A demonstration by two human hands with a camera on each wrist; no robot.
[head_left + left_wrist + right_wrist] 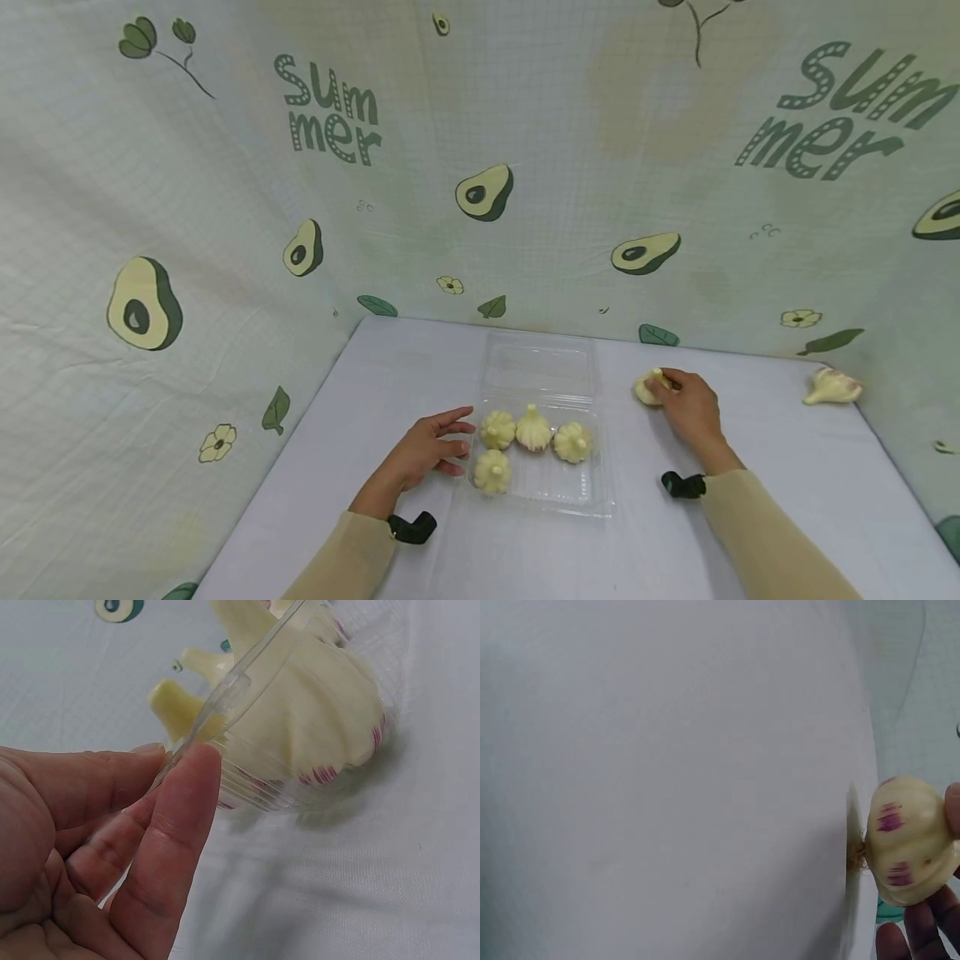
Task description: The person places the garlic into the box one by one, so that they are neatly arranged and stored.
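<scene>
A clear plastic clamshell box (543, 492) lies with its lid (538, 367) folded back. Several garlic bulbs (533, 430) sit inside, three along the back and one at front left. At the box's left side, my left hand (427, 454) pinches the rim (229, 694) between thumb and finger, as the left wrist view shows. My right hand (692, 408) grips another garlic bulb (911, 840) to the right of the box. Its rooty base is close to the table in the right wrist view, and purple streaks mark its side.
One more garlic bulb (832, 386) lies at the table's far right edge. White cloth covers the table (795, 483). A printed cloth backdrop (555, 108) rises behind the table and along both sides.
</scene>
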